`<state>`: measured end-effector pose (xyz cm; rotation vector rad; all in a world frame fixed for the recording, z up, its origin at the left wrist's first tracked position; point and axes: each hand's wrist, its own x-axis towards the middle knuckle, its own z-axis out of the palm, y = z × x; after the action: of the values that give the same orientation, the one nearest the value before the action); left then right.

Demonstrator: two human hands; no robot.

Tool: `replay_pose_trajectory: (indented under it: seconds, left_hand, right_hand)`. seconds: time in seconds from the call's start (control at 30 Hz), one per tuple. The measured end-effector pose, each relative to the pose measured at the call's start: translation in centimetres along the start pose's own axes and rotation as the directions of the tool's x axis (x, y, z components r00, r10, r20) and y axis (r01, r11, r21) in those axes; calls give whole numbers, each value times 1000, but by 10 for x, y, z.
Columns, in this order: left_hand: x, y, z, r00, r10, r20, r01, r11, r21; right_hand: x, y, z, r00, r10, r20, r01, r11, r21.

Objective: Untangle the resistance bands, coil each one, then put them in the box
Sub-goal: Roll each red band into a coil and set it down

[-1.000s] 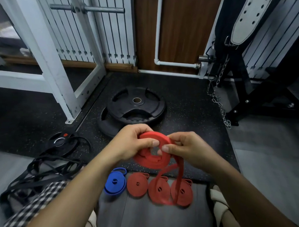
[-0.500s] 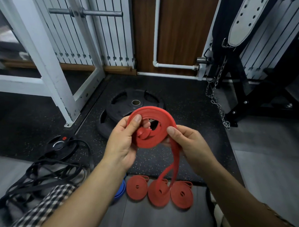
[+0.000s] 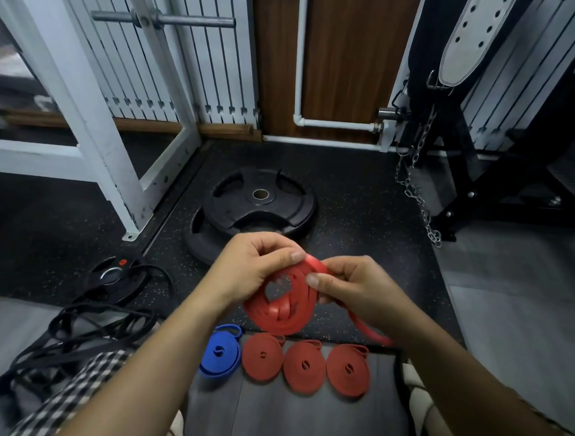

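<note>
— Two hands on one red band [image 3: 284,308]?
— Yes. Left hand [image 3: 251,269] pinches the coil's top edge, right hand [image 3: 352,286] pinches it beside that; a loose tail trails under the right wrist.
— Others?
— Blue coil [image 3: 221,355] and three red coils [image 3: 304,365] lie below both hands; black bands [image 3: 70,333] left of the left forearm.

Single head view, looking forward-down, close over hands, gym floor [image 3: 362,201] beyond.

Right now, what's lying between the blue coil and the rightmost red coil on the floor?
Head view: two coiled red bands lie between the blue coil and the rightmost red coil.
</note>
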<state>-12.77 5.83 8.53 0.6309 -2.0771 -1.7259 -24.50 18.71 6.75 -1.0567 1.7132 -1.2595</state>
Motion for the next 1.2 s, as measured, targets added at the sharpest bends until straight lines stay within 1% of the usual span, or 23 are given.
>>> replay_pose_trajectory:
  seconds: [0.13, 0.27, 0.33, 0.43, 0.5, 0.6, 0.77, 0.87, 0.93, 1.0, 1.07, 1.2]
  left_hand:
    - [-1, -5, 8, 994, -50, -95, 41, 994, -101]
    - [-5, -3, 11, 984, -173, -32, 163, 964, -208]
    - [-6, -2, 10, 981, -193, 2, 190, 966, -174]
    - [-6, 0, 9, 987, -160, 27, 162, 982, -102]
    - [-6, 1, 7, 988, -152, 7, 151, 976, -155]
    - [-4, 4, 1, 986, -164, -33, 146, 944, -297]
    - [-3, 1, 3, 979, -169, -113, 124, 935, -331]
    - [-2, 2, 5, 974, -168, -149, 103, 923, -371]
    - [-1, 3, 4, 974, -150, -171, 83, 934, -346]
    - [-1, 4, 3, 978, -112, -175, 59, 957, -285]
    - [-1, 5, 2, 983, -83, -161, 41, 969, -245]
    - [-2, 6, -1, 992, -49, -120, 20, 972, -234]
  right_hand:
    - [1, 0, -3, 1000, 23, 17, -23, 1000, 17]
    - [-1, -3, -5, 998, 28, 47, -28, 1000, 10]
    - [-1, -4, -7, 999, 16, 36, -16, 1000, 6]
    - [-2, -6, -7, 999, 1, 41, -2, 1000, 7]
    - [-3, -7, -8, 999, 3, 44, -6, 997, 79]
    - [-3, -11, -10, 1000, 10, 23, -14, 982, 186]
    - [-2, -11, -7, 1000, 1, -29, 4, 986, 164]
    - [0, -8, -4, 995, -27, -101, 49, 974, 222]
    - [0, -6, -5, 987, -41, -157, 81, 964, 253]
    - [0, -5, -6, 982, -46, -183, 87, 971, 222]
    - [0, -3, -9, 986, -31, -162, 60, 983, 176]
    - [-1, -2, -12, 998, 9, -64, 1, 989, 146]
